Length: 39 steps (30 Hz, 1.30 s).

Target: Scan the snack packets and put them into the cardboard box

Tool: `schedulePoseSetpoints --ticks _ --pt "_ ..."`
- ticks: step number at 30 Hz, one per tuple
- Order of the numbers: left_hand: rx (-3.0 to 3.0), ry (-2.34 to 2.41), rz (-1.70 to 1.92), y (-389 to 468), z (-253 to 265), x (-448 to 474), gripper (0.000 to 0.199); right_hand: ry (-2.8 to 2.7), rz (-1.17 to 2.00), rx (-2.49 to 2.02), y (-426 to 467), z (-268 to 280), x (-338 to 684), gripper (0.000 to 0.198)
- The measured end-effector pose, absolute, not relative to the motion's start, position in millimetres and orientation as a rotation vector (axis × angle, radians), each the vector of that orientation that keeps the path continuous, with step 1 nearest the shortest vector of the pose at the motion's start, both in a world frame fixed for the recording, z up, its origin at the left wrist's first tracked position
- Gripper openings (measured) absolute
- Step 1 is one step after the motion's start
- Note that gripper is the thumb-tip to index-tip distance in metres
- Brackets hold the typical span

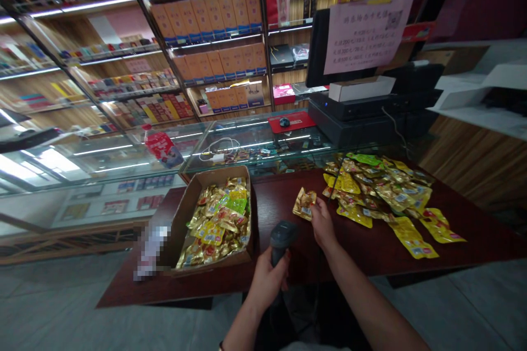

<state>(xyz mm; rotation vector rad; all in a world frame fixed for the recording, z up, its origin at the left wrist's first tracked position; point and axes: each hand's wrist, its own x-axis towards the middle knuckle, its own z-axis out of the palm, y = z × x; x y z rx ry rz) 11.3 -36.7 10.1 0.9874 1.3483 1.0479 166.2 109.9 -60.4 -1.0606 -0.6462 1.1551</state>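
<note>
Wrapped round the handle of a dark barcode scanner [283, 234] is my left hand [267, 277], just over the front of the dark red table. My right hand [323, 223] pinches a gold snack packet [303, 204] by its right edge, above the table, a little beyond the scanner's head. To the left stands an open cardboard box [181, 225] filled with gold, yellow and green packets [220, 219]. On the right lies a loose pile of similar packets [370, 184], with two yellow ones [414, 237] spread toward the front.
A glass counter [247, 137] runs behind the table [275, 192], bearing a white cable, a red mouse pad [294, 122] and a red-labelled bottle [162, 145]. A monitor with a paper sign [366, 33] stands back right. Shelves of boxed goods line the wall.
</note>
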Motion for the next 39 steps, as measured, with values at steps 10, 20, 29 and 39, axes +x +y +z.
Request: schedulePoseSetpoints --ticks 10,20,29,39 --pt "0.834 1.3 1.103 -29.2 -14.5 0.0 0.054 -0.761 1.449 -0.811 128.0 17.7 90.5 0.037" --pt "0.796 1.31 1.151 -30.7 -9.8 -4.6 0.056 -1.123 1.161 -0.882 144.7 46.8 87.0 0.033" --pt "0.805 1.315 1.114 -28.2 -8.8 -3.3 0.055 -1.147 -0.227 -1.887 49.1 -27.2 376.3 0.051" --pt "0.777 1.358 1.126 -22.1 -26.6 -3.1 0.062 -1.267 -0.092 -2.211 24.2 -54.6 409.4 0.069"
